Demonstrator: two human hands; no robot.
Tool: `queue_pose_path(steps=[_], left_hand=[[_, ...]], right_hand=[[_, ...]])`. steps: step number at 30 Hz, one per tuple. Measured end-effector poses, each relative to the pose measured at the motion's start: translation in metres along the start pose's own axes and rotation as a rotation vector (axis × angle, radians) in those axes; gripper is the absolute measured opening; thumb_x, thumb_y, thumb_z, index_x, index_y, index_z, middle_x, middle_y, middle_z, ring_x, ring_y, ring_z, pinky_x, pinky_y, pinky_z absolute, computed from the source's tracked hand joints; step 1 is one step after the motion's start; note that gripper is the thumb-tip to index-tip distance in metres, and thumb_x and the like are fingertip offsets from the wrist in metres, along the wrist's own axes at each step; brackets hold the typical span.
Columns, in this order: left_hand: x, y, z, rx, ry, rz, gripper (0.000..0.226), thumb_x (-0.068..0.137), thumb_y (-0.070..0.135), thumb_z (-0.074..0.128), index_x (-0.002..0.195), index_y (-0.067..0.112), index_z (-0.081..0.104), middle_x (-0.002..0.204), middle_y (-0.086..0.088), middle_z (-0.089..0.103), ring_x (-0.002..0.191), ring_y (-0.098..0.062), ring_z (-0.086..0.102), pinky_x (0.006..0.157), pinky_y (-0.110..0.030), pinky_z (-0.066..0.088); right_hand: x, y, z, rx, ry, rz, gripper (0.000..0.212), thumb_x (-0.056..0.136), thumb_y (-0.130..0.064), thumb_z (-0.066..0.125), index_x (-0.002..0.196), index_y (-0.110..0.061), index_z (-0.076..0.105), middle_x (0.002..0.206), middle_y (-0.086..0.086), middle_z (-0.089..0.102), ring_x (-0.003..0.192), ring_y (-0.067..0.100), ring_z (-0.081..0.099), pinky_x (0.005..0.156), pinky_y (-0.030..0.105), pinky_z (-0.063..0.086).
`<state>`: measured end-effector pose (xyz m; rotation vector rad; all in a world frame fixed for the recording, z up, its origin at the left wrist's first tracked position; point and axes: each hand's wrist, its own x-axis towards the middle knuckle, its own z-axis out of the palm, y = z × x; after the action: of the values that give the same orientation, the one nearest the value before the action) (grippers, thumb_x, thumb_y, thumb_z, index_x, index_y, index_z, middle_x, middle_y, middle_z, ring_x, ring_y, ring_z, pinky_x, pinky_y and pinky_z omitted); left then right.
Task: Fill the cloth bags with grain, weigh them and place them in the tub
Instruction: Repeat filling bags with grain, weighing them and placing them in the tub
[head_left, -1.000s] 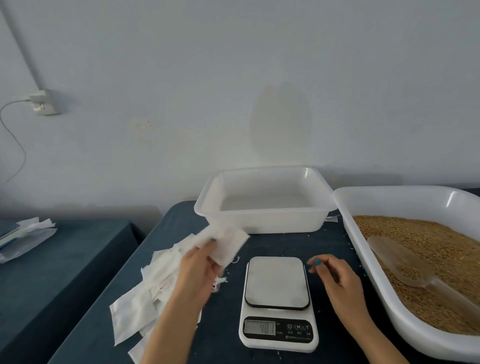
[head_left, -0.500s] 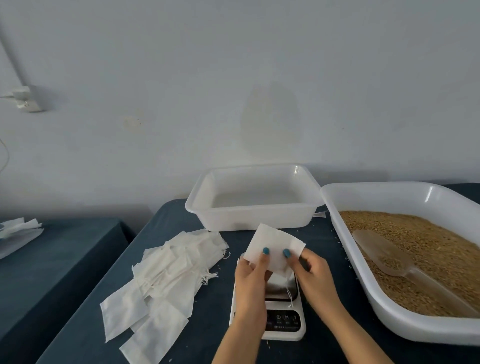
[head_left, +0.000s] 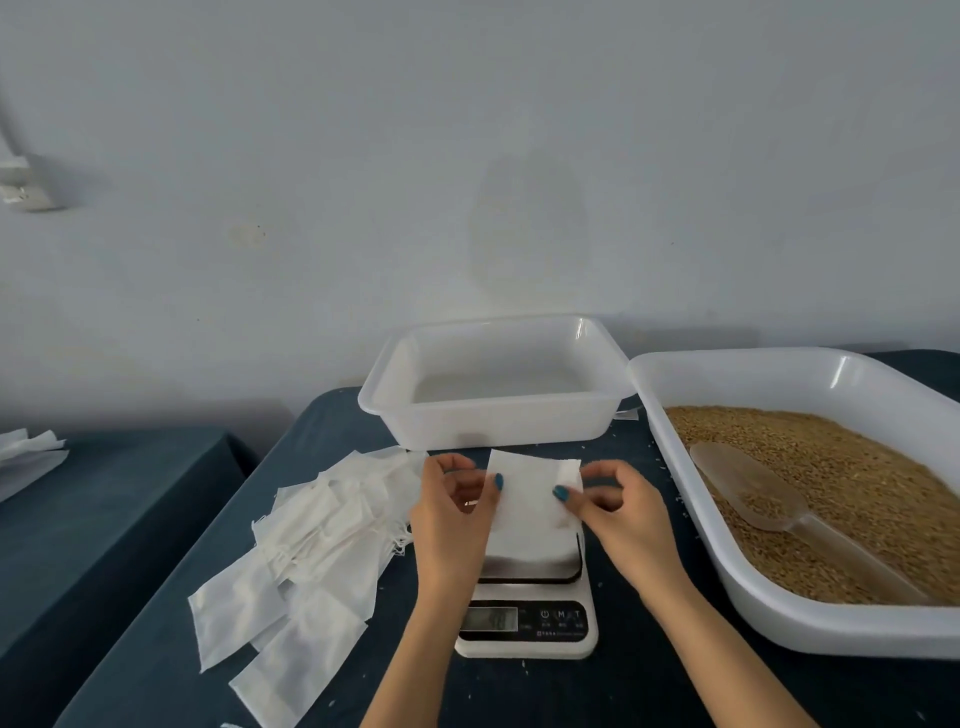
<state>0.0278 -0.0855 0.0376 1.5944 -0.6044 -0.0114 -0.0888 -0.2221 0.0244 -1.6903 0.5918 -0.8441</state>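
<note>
Scale (head_left: 527, 631): the keys bear a power symbol and the letters M and T. The display (head_left: 488, 619) digits are blurred, and the print line beneath is too small to read. No other writing is legible.

Left hand (head_left: 451, 522) and right hand (head_left: 626, 514) each pinch an edge of one white cloth bag (head_left: 530, 501), held flat just above the scale's platform.

The white tub (head_left: 493, 423) stands behind the scale. The large tray (head_left: 779, 626) to its right holds grain (head_left: 857, 483) and a clear scoop (head_left: 748, 488). A pile of bags (head_left: 311, 545) lies to the left.

The table (head_left: 623, 691) has a dark blue cover with stray grains on it. A second table (head_left: 104, 519), covered alike, stands to the left. The wall (head_left: 467, 156) is pale and marked.
</note>
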Motion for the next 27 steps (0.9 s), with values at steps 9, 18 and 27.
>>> queue_pose_path(steps=[9, 18, 27], left_hand=[[0.003, -0.001, 0.007, 0.714, -0.406, 0.692, 0.09, 0.069, 0.055, 0.073, 0.143, 0.024, 0.034, 0.144, 0.008, 0.045, 0.14, -0.01, 0.034, 0.123, -0.035, 0.019], [0.006, 0.004, 0.001, 0.778, -0.413, 0.612, 0.04, 0.086, 0.03, 0.062, 0.121, 0.015, 0.05, 0.107, 0.002, 0.059, 0.085, -0.019, 0.059, 0.066, -0.029, 0.044], [0.005, 0.005, -0.002, 0.875, -0.393, 0.638, 0.037, 0.089, 0.023, 0.06, 0.122, 0.009, 0.052, 0.107, -0.002, 0.059, 0.092, -0.02, 0.06, 0.071, -0.023, 0.036]], right_hand=[[0.002, -0.014, 0.011, -0.201, -0.048, -0.192, 0.034, 0.077, -0.032, 0.08, 0.068, -0.02, 0.05, 0.057, -0.015, 0.052, 0.053, 0.003, 0.047, 0.054, 0.019, 0.041], [-0.003, -0.026, 0.005, -0.39, -0.065, -0.307, 0.026, 0.082, -0.058, 0.059, 0.094, -0.035, 0.065, 0.075, -0.017, 0.064, 0.071, 0.003, 0.06, 0.06, 0.022, 0.049], [-0.011, -0.032, 0.008, -0.491, 0.021, -0.474, 0.015, 0.081, -0.043, 0.074, 0.081, -0.029, 0.069, 0.092, -0.02, 0.051, 0.095, 0.001, 0.05, 0.073, 0.009, 0.038]])
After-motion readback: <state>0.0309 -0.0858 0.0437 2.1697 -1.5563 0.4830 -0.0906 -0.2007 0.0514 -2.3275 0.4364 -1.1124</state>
